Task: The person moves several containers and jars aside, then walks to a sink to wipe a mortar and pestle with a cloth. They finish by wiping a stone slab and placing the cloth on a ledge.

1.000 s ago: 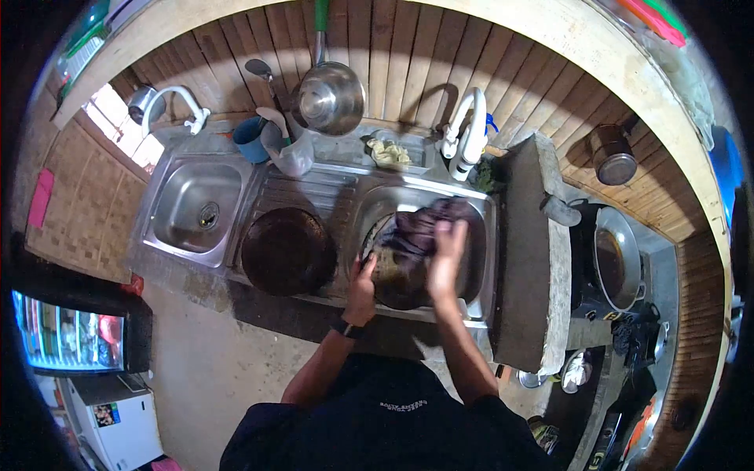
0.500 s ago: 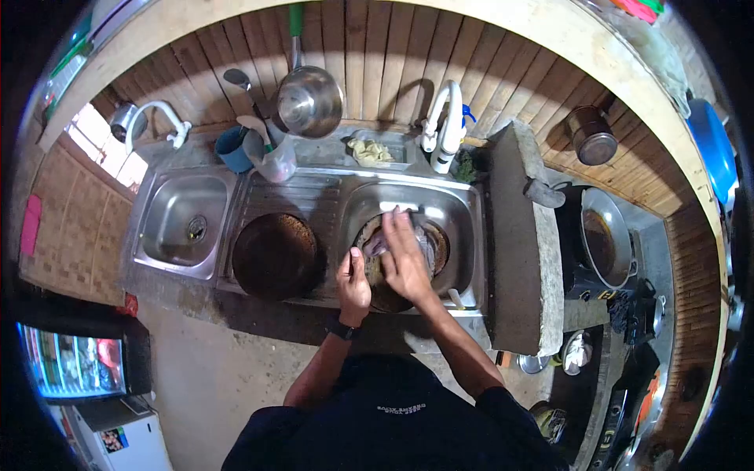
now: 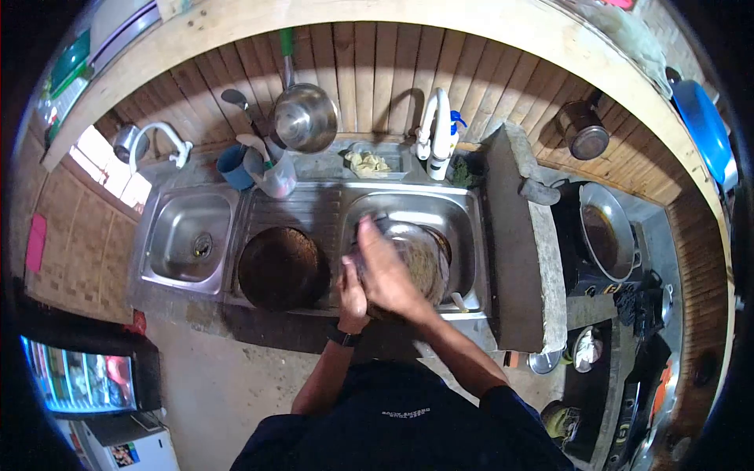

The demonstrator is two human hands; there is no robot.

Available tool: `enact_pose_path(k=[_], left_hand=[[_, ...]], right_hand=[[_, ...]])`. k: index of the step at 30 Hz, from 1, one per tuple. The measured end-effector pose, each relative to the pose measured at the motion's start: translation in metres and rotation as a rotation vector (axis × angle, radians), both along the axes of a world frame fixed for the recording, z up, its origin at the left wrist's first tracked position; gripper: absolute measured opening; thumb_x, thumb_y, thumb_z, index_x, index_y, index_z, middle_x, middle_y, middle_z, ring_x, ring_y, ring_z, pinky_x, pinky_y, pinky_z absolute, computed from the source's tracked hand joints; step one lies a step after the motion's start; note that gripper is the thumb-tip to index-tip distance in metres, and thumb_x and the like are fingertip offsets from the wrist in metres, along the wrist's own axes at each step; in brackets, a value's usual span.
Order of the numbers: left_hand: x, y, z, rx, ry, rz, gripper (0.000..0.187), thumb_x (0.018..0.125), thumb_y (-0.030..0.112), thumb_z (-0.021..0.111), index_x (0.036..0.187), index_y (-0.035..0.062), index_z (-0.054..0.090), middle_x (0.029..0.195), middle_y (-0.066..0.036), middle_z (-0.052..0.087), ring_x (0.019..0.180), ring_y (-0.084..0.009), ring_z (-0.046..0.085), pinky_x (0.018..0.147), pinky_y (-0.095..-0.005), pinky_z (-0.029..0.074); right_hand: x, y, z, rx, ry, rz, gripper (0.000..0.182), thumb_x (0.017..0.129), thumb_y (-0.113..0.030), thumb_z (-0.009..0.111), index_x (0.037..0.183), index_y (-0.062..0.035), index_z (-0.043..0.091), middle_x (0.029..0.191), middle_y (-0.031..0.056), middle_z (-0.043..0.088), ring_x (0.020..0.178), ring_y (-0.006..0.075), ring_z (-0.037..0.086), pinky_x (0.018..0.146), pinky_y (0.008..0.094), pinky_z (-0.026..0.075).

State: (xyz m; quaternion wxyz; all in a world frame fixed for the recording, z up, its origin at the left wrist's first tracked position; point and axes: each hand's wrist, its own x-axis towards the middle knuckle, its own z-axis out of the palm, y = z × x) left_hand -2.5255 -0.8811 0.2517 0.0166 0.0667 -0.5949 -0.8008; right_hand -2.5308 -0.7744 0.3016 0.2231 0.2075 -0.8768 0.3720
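Note:
A round, soiled pan (image 3: 425, 269) lies tilted in the right basin of the steel sink (image 3: 470, 235). My left hand (image 3: 353, 294) is at its near left edge, thumb up, the other fingers closed around the rim and mostly hidden. Across the pan's left part reaches my right hand (image 3: 386, 271), smeared by motion and overlapping the left fingertips. What lies under its palm is hidden. On the ridged drainboard, left of my hands, a dark, blackened pan (image 3: 283, 268) rests.
Behind the basin stand a white faucet (image 3: 433, 129) and a soap bottle with a blue pump (image 3: 454, 141). A concrete divider (image 3: 525, 259) borders the sink's right side; beyond it a wok (image 3: 609, 231) sits on a stove. A saucepan (image 3: 304, 118) hangs at the back wall.
My right hand has swept left and toward me over the pan, uncovering its right part. My left hand stays at the rim. The whole view has shifted slightly.

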Motion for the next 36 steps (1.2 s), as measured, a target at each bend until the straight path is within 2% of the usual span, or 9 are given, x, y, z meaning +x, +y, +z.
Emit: enact_pose_path(k=[2,11,16,18,20,21,25,30,36], left_hand=[[-0.017,-0.016,-0.035,0.771,-0.096,-0.165,0.053,0.105,0.044,0.040,0.130,-0.0012,0.053,0.121,-0.007,0.059,0.108,-0.0168,0.055,0.096,-0.0318,0.044],[-0.007,-0.045,0.024,0.152,0.004,0.013,0.038,0.105,0.031,0.046,0.112,-0.0024,0.063,0.104,-0.002,0.064,0.093,-0.0101,0.056,0.084,-0.0275,0.046],[-0.006,-0.048,0.025,-0.071,0.114,-0.144,0.040,0.105,0.032,0.046,0.104,-0.0031,0.066,0.095,0.001,0.064,0.088,-0.0065,0.053,0.080,-0.0251,0.045],[-0.012,-0.051,0.025,-0.099,0.118,-0.163,0.041,0.105,0.032,0.047,0.102,-0.0028,0.067,0.091,0.002,0.064,0.086,-0.0053,0.052,0.079,-0.0242,0.045],[-0.019,-0.053,0.034,-0.020,0.072,-0.195,0.036,0.103,0.032,0.051,0.101,-0.0003,0.068,0.087,0.003,0.064,0.084,-0.0036,0.052,0.078,-0.0236,0.045],[-0.027,-0.056,0.012,-0.046,0.089,-0.239,0.034,0.101,0.033,0.056,0.102,0.0012,0.069,0.089,0.002,0.066,0.085,-0.0040,0.053,0.079,-0.0239,0.045],[-0.006,-0.001,0.020,-0.117,-0.130,-0.113,0.032,0.090,0.032,0.073,0.101,0.0015,0.070,0.095,0.000,0.069,0.088,-0.0055,0.058,0.083,-0.0254,0.046],[-0.013,0.020,0.018,0.103,0.097,0.072,0.018,0.092,0.017,0.071,0.095,-0.0006,0.069,0.091,0.002,0.068,0.079,-0.0044,0.055,0.074,-0.0233,0.046],[-0.050,-0.016,0.008,-0.055,0.124,0.335,0.032,0.095,0.031,0.066,0.087,0.0000,0.062,0.077,0.007,0.058,0.073,-0.0038,0.046,0.065,-0.0250,0.041]], right_hand=[[0.016,-0.017,-0.007,-0.112,-0.203,0.165,0.068,0.087,-0.004,0.055,0.149,0.0026,0.028,0.149,0.0283,0.035,0.136,0.0379,0.040,0.116,0.0447,0.029],[0.065,0.061,-0.036,0.227,-0.025,0.224,0.041,0.070,-0.008,0.071,0.111,-0.0107,0.072,0.132,0.0111,0.060,0.124,0.0290,0.056,0.103,0.0433,0.045],[0.022,0.070,0.017,0.031,0.063,-0.139,0.049,0.066,-0.002,0.060,0.113,-0.0061,0.070,0.139,0.0224,0.050,0.123,0.0374,0.055,0.105,0.0448,0.042],[0.008,0.078,0.018,-0.179,-0.119,-0.074,0.051,0.069,-0.007,0.060,0.119,-0.0059,0.066,0.134,0.0211,0.055,0.115,0.0337,0.060,0.102,0.0382,0.045],[0.007,0.079,0.017,-0.883,-0.534,0.016,0.044,0.076,-0.015,0.060,0.118,-0.0038,0.066,0.123,0.0145,0.063,0.106,0.0275,0.062,0.096,0.0362,0.048],[0.018,0.058,0.021,-1.371,-0.695,-0.349,0.044,0.084,-0.024,0.059,0.122,-0.0019,0.060,0.119,0.0089,0.064,0.102,0.0228,0.061,0.093,0.0357,0.049],[0.031,0.035,-0.095,-1.876,-0.691,-0.051,0.059,0.091,-0.041,0.058,0.137,-0.0076,0.044,0.128,0.0148,0.057,0.114,0.0278,0.056,0.096,0.0430,0.049],[0.040,0.007,-0.092,-1.811,-0.853,0.048,0.061,0.091,-0.044,0.059,0.137,-0.0071,0.043,0.130,0.0165,0.055,0.114,0.0302,0.057,0.097,0.0452,0.049],[0.082,0.029,-0.088,-1.496,-0.868,0.286,0.061,0.091,-0.043,0.061,0.135,-0.0061,0.043,0.132,0.0182,0.053,0.113,0.0327,0.058,0.098,0.0471,0.049]])
